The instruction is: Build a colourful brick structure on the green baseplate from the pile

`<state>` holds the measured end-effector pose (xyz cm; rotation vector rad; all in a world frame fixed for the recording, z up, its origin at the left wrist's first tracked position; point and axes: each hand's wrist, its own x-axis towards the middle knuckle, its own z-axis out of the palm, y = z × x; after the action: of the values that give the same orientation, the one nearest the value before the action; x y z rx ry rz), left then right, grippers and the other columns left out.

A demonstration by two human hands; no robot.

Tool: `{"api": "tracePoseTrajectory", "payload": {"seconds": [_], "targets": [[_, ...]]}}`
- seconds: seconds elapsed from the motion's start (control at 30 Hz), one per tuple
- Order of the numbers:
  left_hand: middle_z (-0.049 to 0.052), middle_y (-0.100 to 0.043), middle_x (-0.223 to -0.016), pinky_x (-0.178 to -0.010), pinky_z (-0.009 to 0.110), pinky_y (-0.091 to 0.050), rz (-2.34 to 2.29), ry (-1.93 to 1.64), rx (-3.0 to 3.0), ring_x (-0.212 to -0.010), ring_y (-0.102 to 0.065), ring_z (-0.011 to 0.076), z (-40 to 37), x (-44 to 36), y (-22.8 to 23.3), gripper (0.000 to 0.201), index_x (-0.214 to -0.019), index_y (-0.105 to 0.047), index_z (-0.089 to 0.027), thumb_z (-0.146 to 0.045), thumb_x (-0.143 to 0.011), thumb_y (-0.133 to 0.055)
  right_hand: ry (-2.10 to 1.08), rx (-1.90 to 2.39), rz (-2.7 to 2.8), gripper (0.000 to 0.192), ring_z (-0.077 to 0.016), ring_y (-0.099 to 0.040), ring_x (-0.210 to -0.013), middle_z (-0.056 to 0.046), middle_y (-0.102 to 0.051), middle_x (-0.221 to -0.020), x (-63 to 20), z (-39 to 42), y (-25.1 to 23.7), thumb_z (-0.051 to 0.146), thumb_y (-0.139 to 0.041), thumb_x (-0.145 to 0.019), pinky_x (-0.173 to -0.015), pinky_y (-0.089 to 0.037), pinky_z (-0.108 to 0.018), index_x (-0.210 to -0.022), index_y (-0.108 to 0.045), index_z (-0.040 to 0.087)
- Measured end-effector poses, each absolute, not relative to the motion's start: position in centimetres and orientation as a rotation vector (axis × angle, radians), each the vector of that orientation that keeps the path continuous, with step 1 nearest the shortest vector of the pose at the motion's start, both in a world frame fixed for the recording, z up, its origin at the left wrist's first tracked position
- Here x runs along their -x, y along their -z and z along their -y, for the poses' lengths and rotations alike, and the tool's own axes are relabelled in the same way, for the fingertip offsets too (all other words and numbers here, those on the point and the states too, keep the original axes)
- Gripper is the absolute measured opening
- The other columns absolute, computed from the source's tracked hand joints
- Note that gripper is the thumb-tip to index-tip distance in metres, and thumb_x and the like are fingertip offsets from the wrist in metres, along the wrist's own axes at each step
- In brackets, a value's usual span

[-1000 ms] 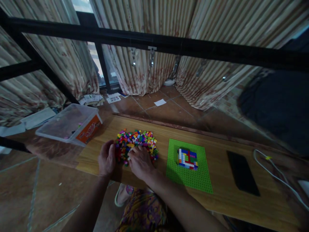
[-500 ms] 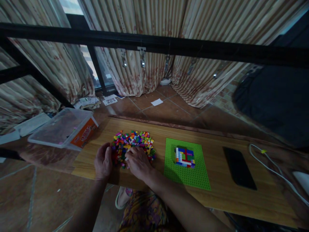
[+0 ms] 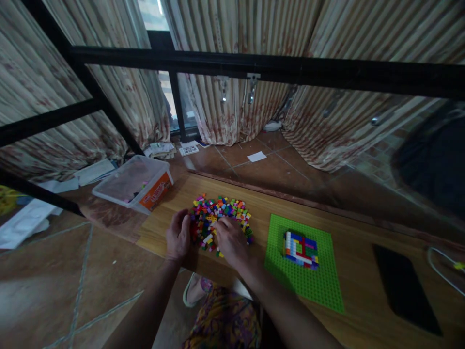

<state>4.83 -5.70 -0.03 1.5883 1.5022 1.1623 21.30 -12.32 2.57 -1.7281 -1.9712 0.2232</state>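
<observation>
A heap of small coloured bricks (image 3: pixel 221 209) lies on the wooden table (image 3: pixel 356 257). My left hand (image 3: pixel 178 237) rests at the heap's left edge, fingers curled against the bricks. My right hand (image 3: pixel 230 240) lies over the heap's near right part, fingertips among the bricks; whether it holds one is hidden. To the right a green baseplate (image 3: pixel 308 281) carries a small flat build of blue, white, red and green bricks (image 3: pixel 301 249).
A clear plastic tub (image 3: pixel 132 183) with an orange label stands off the table's left corner. A black phone (image 3: pixel 405 288) lies at the right, a white cable (image 3: pixel 445 274) beyond it. Black metal bars (image 3: pixel 254 70) cross in front of curtains. Papers lie on the tiled floor.
The view has swung to the left, so everything sits further right in the picture. Both hands stay at the brick heap, the right fingers shifting slightly among the bricks.
</observation>
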Motion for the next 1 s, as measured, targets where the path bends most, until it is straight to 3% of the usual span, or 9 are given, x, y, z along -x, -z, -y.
{"api": "tracePoseTrajectory", "payload": {"seconds": [0.23, 0.43, 0.6, 0.7, 0.87, 1.0], "targets": [[0.009, -0.065, -0.11, -0.092, 0.037, -0.048, -1.48, -1.179, -1.614, -0.103, -0.06, 0.0229, 6.1, -4.9, -0.4, 0.047, -0.115, -0.059, -0.017, -0.054, -0.088, -0.044, -0.232, 1.852, 1.749, 0.018, -0.0189, -0.056, -0.088, -0.006, -0.063, -0.092, -24.1, 10.7, -3.0, 0.015, -0.049, -0.091, -0.083, -0.041, -0.029, -0.091, -0.066, 0.02], [0.009, -0.066, -0.109, -0.093, 0.038, -0.048, -1.468, -1.194, -1.602, -0.102, -0.061, 0.0227, 6.1, -4.9, -0.3, 0.046, -0.114, -0.059, -0.017, -0.052, -0.088, -0.044, -0.243, 1.828, 1.901, 0.011, -0.0221, -0.054, -0.098, -0.007, -0.064, -0.096, -22.6, 8.8, -3.0, 0.022, -0.059, -0.087, -0.092, -0.038, -0.034, -0.094, -0.067, 0.02], [0.009, -0.066, -0.109, -0.093, 0.037, -0.048, -1.466, -1.209, -1.607, -0.102, -0.06, 0.022, 6.2, -4.9, -0.5, 0.044, -0.113, -0.059, -0.017, -0.05, -0.089, -0.044, -0.308, 1.832, 1.898, 0.006, -0.0232, -0.054, -0.098, -0.008, -0.064, -0.093, -21.3, 8.1, -2.3, 0.017, -0.062, -0.082, -0.09, -0.039, -0.036, -0.086, -0.066, 0.019], [0.009, -0.066, -0.109, -0.092, 0.036, -0.048, -1.462, -1.21, -1.6, -0.102, -0.061, 0.0218, 6.2, -4.9, -0.4, 0.044, -0.113, -0.059, -0.017, -0.05, -0.089, -0.044, -0.494, 1.711, 1.672, 0.008, -0.0208, -0.057, -0.09, -0.006, -0.066, -0.089, -21.5, 8.6, -2.4, 0.017, -0.056, -0.084, -0.086, -0.042, -0.034, -0.084, -0.065, 0.018], [0.009, -0.065, -0.11, -0.093, 0.037, -0.047, -1.475, -1.194, -1.6, -0.103, -0.06, 0.0223, 5.9, -4.7, -0.1, 0.045, -0.114, -0.059, -0.018, -0.052, -0.089, -0.043, -1.152, 1.384, 1.017, 0.026, -0.0121, -0.052, -0.056, 0.001, -0.062, -0.069, -22.1, 11.5, -4.0, 0.043, -0.059, -0.081, -0.056, -0.043, -0.024, -0.087, -0.064, 0.018], [0.008, -0.065, -0.11, -0.092, 0.035, -0.047, -1.493, -1.181, -1.587, -0.103, -0.06, 0.0222, 5.7, -4.5, 0.2, 0.047, -0.114, -0.06, -0.018, -0.054, -0.088, -0.044, -1.271, 1.252, 0.798, 0.039, -0.0083, -0.049, -0.05, 0.002, -0.06, -0.065, -22.6, 15.6, -5.3, 0.053, -0.064, -0.077, -0.048, -0.04, -0.02, -0.09, -0.064, 0.017]]}}
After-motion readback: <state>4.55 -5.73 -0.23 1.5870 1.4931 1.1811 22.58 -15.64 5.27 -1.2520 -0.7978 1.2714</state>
